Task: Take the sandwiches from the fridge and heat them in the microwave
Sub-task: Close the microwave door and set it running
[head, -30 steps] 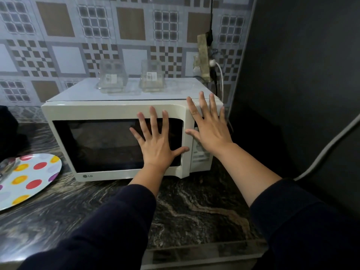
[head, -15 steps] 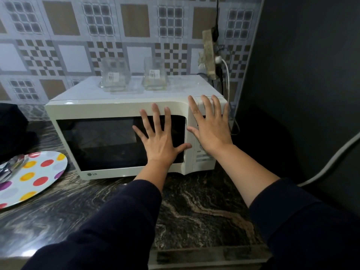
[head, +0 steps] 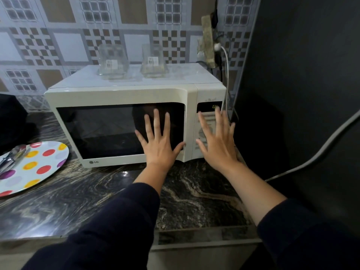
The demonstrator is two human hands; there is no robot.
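A cream microwave (head: 120,94) stands on the dark marble counter (head: 194,201), its door closed and its window dark. My left hand (head: 159,147) is spread in front of the right part of the door window, fingers apart, holding nothing. My right hand (head: 216,145) is spread in front of the control panel (head: 206,117), below the lit display, also with nothing in it. No sandwiches are visible; the inside of the microwave is too dark to see.
Two clear glass jars (head: 113,61) (head: 153,61) stand on top of the microwave. A polka-dot plate (head: 39,164) with cutlery lies at the left. A dark wall (head: 302,94) with a grey cable closes the right side. A power strip (head: 208,39) hangs behind.
Both hands have dropped lower on the microwave front and pulled slightly back; the display panel, hidden before, now shows. The view has tilted down a little.
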